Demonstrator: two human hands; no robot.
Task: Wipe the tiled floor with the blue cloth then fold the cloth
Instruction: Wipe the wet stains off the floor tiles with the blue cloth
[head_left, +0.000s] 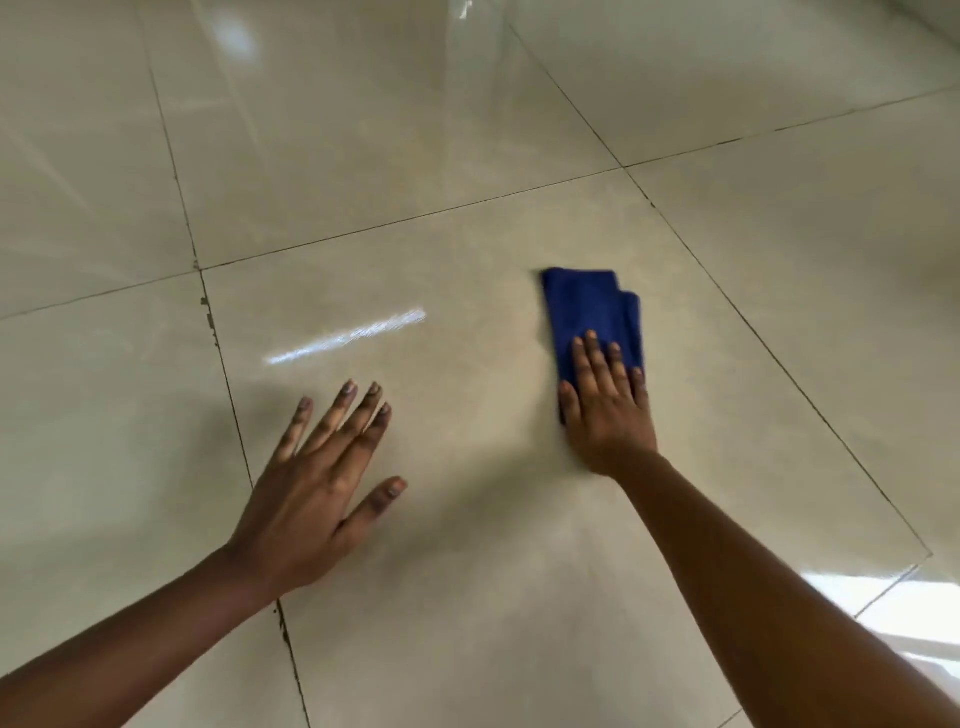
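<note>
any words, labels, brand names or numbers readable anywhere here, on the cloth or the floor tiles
None: no text, label, brand or number shows anywhere.
Blue cloth: plain fabric, no tag or print visible.
Tiled floor: bare glossy tiles, only grout lines and light reflections.

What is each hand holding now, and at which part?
The right hand presses flat on the near end of the blue cloth, without gripping it. The left hand is open and holds nothing.

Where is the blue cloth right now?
The blue cloth lies flat on the tiled floor, right of centre in the head view, pressed under the right hand.
</note>
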